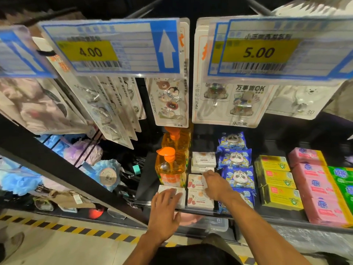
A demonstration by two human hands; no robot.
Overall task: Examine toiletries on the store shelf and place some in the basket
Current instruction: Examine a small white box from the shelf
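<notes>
Here: left hand (164, 211), right hand (216, 186) outstretched, touching soap boxes (199, 200).

Orange pump bottles (170, 169) stand upright in a row running toward 12 o'clock. At their 3 o'clock lie flat cherry-printed soap boxes (196, 199), and at 6 o'clock a white box (182, 201). Farther toward 3 o'clock sit blue panda packs (235, 158), yellow boxes (277, 178), pink bars (313, 188) and green packs (343, 176).

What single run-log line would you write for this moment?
left hand flat on front white box | right hand over cherry soap boxes, grip unclear | basket unseen
</notes>
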